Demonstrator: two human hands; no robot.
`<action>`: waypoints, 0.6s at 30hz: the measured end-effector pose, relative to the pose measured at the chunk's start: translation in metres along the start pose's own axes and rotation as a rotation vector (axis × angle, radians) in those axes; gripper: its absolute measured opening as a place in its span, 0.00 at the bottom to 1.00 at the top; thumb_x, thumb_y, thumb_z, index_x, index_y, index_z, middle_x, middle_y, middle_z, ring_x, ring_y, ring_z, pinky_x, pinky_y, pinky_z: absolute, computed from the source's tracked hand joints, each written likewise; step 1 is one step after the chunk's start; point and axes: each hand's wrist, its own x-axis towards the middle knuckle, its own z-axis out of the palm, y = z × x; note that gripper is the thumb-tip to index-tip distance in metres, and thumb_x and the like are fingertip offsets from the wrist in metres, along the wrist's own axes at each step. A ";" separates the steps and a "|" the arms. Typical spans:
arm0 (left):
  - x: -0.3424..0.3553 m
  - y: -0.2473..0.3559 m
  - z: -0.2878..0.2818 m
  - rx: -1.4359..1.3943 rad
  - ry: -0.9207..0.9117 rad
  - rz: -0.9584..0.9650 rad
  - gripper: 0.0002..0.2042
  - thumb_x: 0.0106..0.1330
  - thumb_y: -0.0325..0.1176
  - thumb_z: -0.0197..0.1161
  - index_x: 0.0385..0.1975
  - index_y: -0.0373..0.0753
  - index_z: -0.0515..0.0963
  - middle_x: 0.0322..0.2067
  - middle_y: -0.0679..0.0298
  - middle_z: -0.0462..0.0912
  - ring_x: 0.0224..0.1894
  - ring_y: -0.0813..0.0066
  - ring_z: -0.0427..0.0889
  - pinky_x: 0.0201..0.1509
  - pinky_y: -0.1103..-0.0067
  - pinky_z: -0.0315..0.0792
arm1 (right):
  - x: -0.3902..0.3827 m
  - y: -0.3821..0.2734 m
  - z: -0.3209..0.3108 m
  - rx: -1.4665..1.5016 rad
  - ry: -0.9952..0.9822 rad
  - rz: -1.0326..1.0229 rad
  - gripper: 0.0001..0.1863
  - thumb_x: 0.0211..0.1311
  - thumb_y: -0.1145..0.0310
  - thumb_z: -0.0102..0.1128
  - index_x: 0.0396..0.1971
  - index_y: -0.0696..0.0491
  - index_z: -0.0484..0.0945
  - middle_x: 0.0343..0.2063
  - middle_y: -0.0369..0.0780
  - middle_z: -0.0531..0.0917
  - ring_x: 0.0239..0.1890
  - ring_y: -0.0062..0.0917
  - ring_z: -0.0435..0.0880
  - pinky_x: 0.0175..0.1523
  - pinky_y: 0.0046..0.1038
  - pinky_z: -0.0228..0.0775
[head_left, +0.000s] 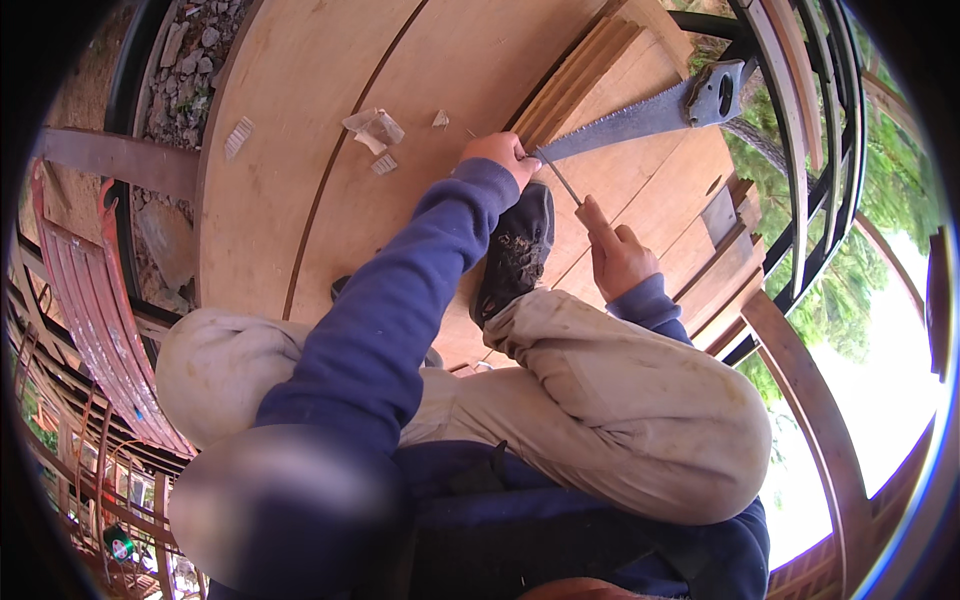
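A handsaw (640, 120) lies slantwise at the upper right, its grey handle (714, 96) far out and its blade narrowing toward me. My left hand (497, 157) is closed at the blade's narrow end, fingers pinched; the exact grip is partly hidden. In my right hand (615, 255) is a slim file (560, 178) with a light brown handle, index finger stretched along it. The file's tip meets or crosses the blade's end beside my left fingers. Just below the blade's end sits my dark, dirt-covered shoe (518, 245).
Wide wooden boards (300, 60) form the surface. Stacked wood strips (580, 80) lie behind the saw. Torn clear plastic (374, 128) and small scraps lie left. Dark metal rails (815, 150) curve along the right; more wood pieces (725, 265) lie there. Stones (190, 60) show at upper left.
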 end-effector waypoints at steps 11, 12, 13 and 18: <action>0.005 -0.013 0.017 0.019 0.124 0.114 0.16 0.57 0.46 0.70 0.27 0.37 0.80 0.28 0.53 0.84 0.34 0.56 0.84 0.42 0.68 0.76 | 0.031 -0.012 0.002 -0.086 -0.195 0.083 0.28 0.72 0.59 0.45 0.71 0.31 0.55 0.29 0.51 0.81 0.32 0.50 0.84 0.40 0.49 0.76; 0.005 -0.013 0.015 0.001 0.110 0.078 0.16 0.57 0.46 0.70 0.27 0.38 0.81 0.28 0.53 0.85 0.34 0.57 0.84 0.43 0.68 0.76 | 0.034 -0.013 0.000 -0.084 -0.214 0.084 0.28 0.73 0.58 0.44 0.71 0.32 0.54 0.31 0.52 0.82 0.34 0.49 0.84 0.41 0.48 0.76; 0.005 -0.011 0.015 -0.003 0.117 0.096 0.16 0.57 0.46 0.70 0.27 0.38 0.81 0.28 0.53 0.85 0.34 0.57 0.84 0.43 0.68 0.76 | 0.036 -0.015 -0.007 -0.093 -0.198 0.088 0.28 0.73 0.58 0.44 0.71 0.32 0.54 0.31 0.52 0.82 0.34 0.49 0.84 0.41 0.48 0.76; 0.001 -0.004 0.011 0.031 0.119 0.078 0.16 0.58 0.47 0.69 0.29 0.38 0.82 0.31 0.53 0.85 0.38 0.56 0.84 0.46 0.68 0.76 | 0.058 -0.033 -0.009 -0.092 -0.128 0.042 0.27 0.72 0.58 0.45 0.70 0.33 0.57 0.30 0.51 0.82 0.34 0.50 0.83 0.41 0.47 0.76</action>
